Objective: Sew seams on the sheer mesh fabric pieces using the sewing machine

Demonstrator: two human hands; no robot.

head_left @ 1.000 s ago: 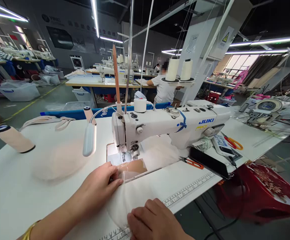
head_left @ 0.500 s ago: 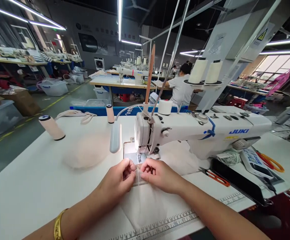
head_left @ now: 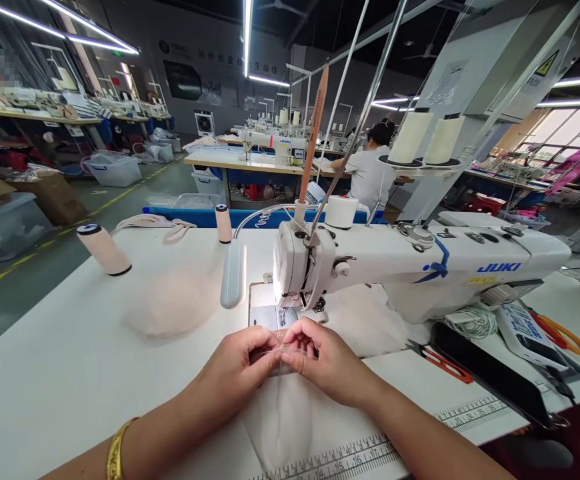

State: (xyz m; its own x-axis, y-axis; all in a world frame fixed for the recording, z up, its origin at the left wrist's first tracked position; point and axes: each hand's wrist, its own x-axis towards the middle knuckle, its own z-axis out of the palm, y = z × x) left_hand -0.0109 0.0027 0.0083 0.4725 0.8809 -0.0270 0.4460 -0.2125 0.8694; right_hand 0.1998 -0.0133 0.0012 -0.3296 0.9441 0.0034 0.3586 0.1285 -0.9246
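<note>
My left hand (head_left: 250,360) and my right hand (head_left: 317,357) meet fingertip to fingertip just in front of the needle area of a white sewing machine (head_left: 370,257). Both are closed in a pinch on the upper edge of a thin, sheer pale fabric (head_left: 280,427). The fabric hangs from the fingers toward the table's front edge, over a printed ruler strip (head_left: 350,460). Behind the fingertips lies the metal needle plate (head_left: 265,316). More pale fabric (head_left: 365,317) lies beneath the machine arm.
Left of the machine are a sheer fabric piece (head_left: 170,300), a peach thread cone (head_left: 104,250) and a smaller spool (head_left: 223,224). A lamp (head_left: 233,277) stands by the needle. At right lie a black phone (head_left: 490,373), orange-handled snips (head_left: 447,367) and a white box (head_left: 530,333). A person sits beyond.
My hands have drawn together until their fingertips meet at the fabric edge. The view has shifted a little, so the machine appears slightly farther right.
</note>
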